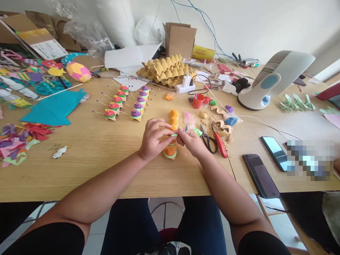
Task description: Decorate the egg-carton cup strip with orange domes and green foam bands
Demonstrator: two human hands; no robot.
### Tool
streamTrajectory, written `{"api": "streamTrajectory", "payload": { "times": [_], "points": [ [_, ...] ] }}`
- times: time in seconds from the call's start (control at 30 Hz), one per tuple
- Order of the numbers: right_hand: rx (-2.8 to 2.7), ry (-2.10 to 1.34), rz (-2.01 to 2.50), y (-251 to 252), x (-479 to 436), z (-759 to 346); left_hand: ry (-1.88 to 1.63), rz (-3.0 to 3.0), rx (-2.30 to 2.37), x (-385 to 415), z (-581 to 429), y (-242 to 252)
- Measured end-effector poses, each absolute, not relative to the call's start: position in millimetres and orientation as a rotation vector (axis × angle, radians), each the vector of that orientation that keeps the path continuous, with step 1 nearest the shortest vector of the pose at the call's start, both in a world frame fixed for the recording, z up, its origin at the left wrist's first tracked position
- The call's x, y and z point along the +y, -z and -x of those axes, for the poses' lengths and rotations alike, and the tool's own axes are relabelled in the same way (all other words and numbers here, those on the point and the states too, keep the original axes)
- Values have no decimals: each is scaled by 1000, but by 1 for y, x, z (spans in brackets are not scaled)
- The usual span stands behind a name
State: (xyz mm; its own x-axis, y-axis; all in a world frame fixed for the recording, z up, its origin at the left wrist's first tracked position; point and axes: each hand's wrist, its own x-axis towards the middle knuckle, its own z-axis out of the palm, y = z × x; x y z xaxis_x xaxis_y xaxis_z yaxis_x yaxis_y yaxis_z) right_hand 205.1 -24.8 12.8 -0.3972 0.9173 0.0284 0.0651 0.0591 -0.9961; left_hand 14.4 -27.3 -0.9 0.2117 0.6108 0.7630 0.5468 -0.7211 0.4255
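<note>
Both my hands meet over a row of orange-painted egg-carton cups (173, 120) on the wooden table (106, 170). My left hand (153, 139) is closed, pinching a thin green strip (174, 135) at its fingertips. My right hand (191, 141) is closed too, gripping the other end of the same strip. Right under the fingers sits the nearest orange cup with a green band (170, 152). Black-handled scissors (208, 140) and a red-handled cutter (220, 143) lie just right of my right hand.
Two finished rows of coloured cup caterpillars (127, 102) stand further back left, near yellow egg trays (164, 69). Paper scraps (21, 141) and teal sheets (55, 108) lie left. Two phones (261, 175), a small fan (271, 81), a red cup (198, 101) and clay lumps sit right.
</note>
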Motion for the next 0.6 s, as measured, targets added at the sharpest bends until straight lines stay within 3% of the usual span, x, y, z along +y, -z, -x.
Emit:
{"api": "streamTrajectory", "payload": {
  "times": [0.23,0.6],
  "points": [
    [-1490,-1611,936,-15,-25,-207,-1625,-2429,1100,-25,-13,2],
    [-1503,-1535,999,-18,-24,-206,-1522,-2506,1183,-24,-12,1]
  ]
}}
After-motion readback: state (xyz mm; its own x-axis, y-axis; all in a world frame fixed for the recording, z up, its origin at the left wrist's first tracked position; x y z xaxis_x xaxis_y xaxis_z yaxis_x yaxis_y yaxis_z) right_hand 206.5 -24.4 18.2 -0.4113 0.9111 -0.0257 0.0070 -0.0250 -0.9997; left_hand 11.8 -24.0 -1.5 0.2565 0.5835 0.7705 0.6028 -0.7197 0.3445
